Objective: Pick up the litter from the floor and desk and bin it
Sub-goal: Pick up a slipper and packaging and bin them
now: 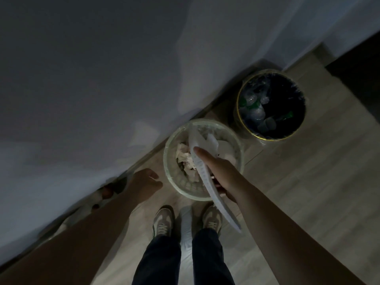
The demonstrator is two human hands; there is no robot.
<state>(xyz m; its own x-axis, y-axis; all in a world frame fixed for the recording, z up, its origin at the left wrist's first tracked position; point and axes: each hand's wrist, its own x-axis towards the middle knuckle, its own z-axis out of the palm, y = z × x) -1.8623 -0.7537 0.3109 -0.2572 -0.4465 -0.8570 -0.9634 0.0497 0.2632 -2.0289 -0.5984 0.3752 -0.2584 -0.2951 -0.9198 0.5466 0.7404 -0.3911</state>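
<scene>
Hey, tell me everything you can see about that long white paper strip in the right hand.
The paper strip is long, narrow and white, thin and limp by its look, with rows of faint marks too blurred to read. The right hand grips it near its middle, forefinger lying along it. Its upper end reaches over the open top of the pale bin; its lower end droops toward the right shoe.

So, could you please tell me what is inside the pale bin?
Inside the pale bin lie crumpled paper scraps. The right hand and the white paper strip it holds cover the middle, so what lies beneath is hidden.
</scene>
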